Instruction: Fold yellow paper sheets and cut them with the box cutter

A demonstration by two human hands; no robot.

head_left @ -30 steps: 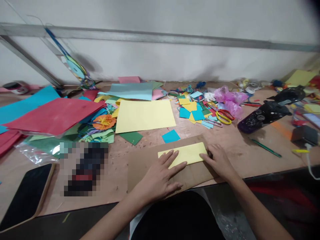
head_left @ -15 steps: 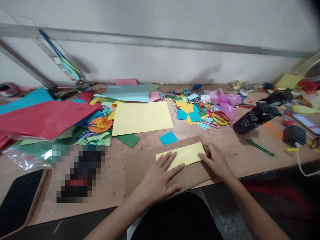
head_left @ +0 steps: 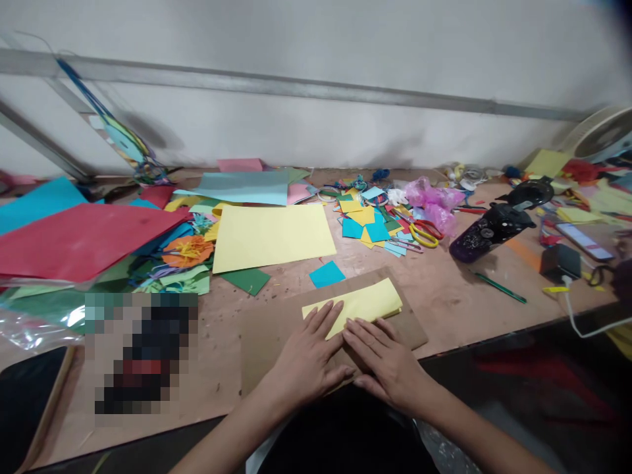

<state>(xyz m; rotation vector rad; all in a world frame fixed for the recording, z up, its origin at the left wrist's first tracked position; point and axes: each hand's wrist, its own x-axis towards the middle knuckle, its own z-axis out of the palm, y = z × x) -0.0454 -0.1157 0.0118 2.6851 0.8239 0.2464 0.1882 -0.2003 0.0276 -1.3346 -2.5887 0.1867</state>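
Note:
A folded strip of yellow paper (head_left: 368, 299) lies on a flat piece of brown cardboard (head_left: 266, 329) at the table's front edge. My left hand (head_left: 311, 355) rests flat with its fingers apart, the fingertips on the left part of the strip. Beside it, my right hand (head_left: 388, 359) lies with straight fingers along the strip's lower edge, its fingertips close to my left hand. At its right end the strip's layers stand slightly apart. Just beyond the cardboard are a blue paper square (head_left: 326, 274) and a larger yellow sheet (head_left: 274, 238).
Red sheets (head_left: 89, 240) and a dark phone (head_left: 34, 401) are at the left. Paper squares (head_left: 363, 217), yellow-and-red-handled scissors (head_left: 424, 234) and pink plastic (head_left: 434, 204) lie farther back. Toward the right are a dark bottle (head_left: 486, 230), a green pen (head_left: 498, 286) and a black charger (head_left: 560, 263).
My right hand has left the strip's right end and moved left, now lying flat along its lower edge. My left hand stays on the paper. The view has turned slightly right.

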